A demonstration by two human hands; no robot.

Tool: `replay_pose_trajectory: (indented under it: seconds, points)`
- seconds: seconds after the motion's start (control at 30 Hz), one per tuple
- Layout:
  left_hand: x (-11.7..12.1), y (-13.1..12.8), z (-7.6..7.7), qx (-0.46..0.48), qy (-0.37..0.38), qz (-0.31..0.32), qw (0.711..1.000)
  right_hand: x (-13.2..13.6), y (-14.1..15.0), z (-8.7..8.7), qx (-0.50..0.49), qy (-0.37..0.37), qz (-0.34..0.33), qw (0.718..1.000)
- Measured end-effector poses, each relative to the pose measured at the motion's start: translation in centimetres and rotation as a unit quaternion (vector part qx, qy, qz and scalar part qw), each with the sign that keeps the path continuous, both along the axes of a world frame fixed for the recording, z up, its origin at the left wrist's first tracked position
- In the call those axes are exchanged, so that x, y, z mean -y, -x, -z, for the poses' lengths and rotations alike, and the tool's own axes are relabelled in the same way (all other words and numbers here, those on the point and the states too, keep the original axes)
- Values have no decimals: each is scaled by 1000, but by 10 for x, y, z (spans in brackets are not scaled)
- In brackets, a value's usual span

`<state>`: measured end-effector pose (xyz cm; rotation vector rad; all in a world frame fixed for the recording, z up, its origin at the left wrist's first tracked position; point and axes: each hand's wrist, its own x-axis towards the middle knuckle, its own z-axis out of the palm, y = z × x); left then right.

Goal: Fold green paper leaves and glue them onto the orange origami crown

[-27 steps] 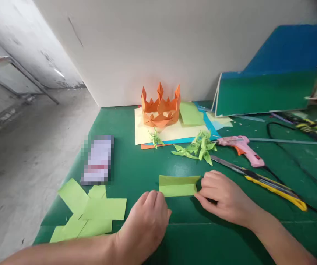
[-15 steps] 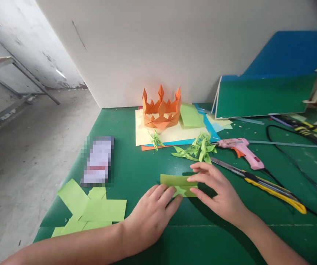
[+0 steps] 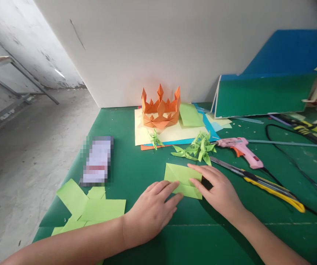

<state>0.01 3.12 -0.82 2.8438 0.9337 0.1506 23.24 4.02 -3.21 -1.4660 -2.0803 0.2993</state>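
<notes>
A light green sheet of paper (image 3: 182, 175) with crease lines lies on the green table in front of me. My left hand (image 3: 154, 209) rests at its lower left, fingers stretched out and their tips on the paper. At the right side of the sheet is my right hand (image 3: 216, 186), thumb and index finger apart and both touching the paper. Just beyond it lie several folded green paper pieces (image 3: 199, 147). One more folded green piece (image 3: 155, 139) sits near the stacked paper sheets (image 3: 140, 134).
An orange paper crown (image 3: 161, 110) stands on the stacked sheets. To the right lie a pink glue gun (image 3: 246, 151) with its cord and a yellow utility knife (image 3: 274, 191). On the left are a blurred phone (image 3: 97, 162) and loose green paper pieces (image 3: 103, 209).
The green sheet has been opened out from its folded-over state and now shows more of its surface. My left fingers have spread slightly; the right hand has closed in on the sheet.
</notes>
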Motion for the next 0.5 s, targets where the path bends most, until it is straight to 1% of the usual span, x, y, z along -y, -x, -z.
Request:
replay_pose_trajectory:
  seconds: [0.17,0.33,0.4,0.5]
  points:
    - [1,-2,5,3,-4,14,1000,-4,0,1,14,-60,-14,998]
    - [2,-4,7,-2,5,21,1000,-3,-2,-5,-4,-97,-26,995]
    - [3,-4,8,-6,4,20,1000,-2,-1,-6,5,-113,-43,993]
    - [3,-4,8,-10,-6,20,1000,2,0,-5,46,-133,-83,987]
